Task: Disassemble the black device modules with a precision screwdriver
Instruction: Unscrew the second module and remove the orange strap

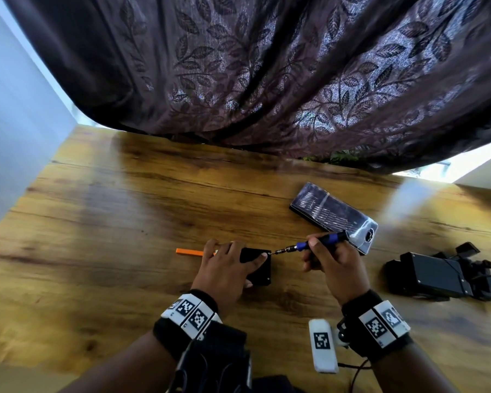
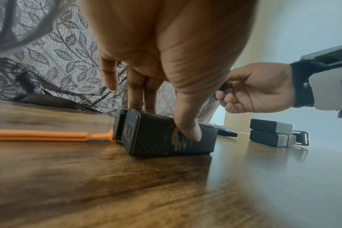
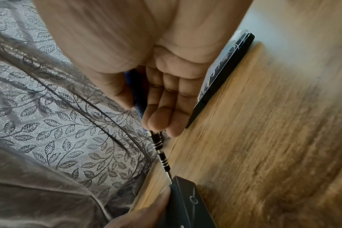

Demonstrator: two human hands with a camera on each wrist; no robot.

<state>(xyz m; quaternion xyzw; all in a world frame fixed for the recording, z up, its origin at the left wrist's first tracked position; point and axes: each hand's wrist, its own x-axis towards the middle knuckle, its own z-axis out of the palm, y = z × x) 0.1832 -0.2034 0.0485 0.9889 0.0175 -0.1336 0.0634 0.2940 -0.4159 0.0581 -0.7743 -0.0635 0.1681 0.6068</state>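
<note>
A small black device module [image 1: 260, 272] lies on the wooden table [image 1: 111, 222]. My left hand [image 1: 233, 262] grips it from above, thumb [image 2: 187, 128] on its near side and fingers over the far edge. My right hand [image 1: 323, 256] holds a precision screwdriver [image 1: 318, 243] with a blue and black handle. The tool lies nearly level, and its metal shaft [image 3: 160, 152] points left. Its tip meets the module's [image 3: 185, 203] far right corner. In the left wrist view the module [image 2: 156, 135] shows a carbon-pattern face.
A clear-lidded bit case [image 1: 333, 215] lies just behind my right hand. More black modules with straps [image 1: 434, 275] sit at the right. An orange pry tool [image 1: 189, 252] lies left of the module. A dark leaf-patterned curtain [image 1: 267, 66] hangs along the far edge.
</note>
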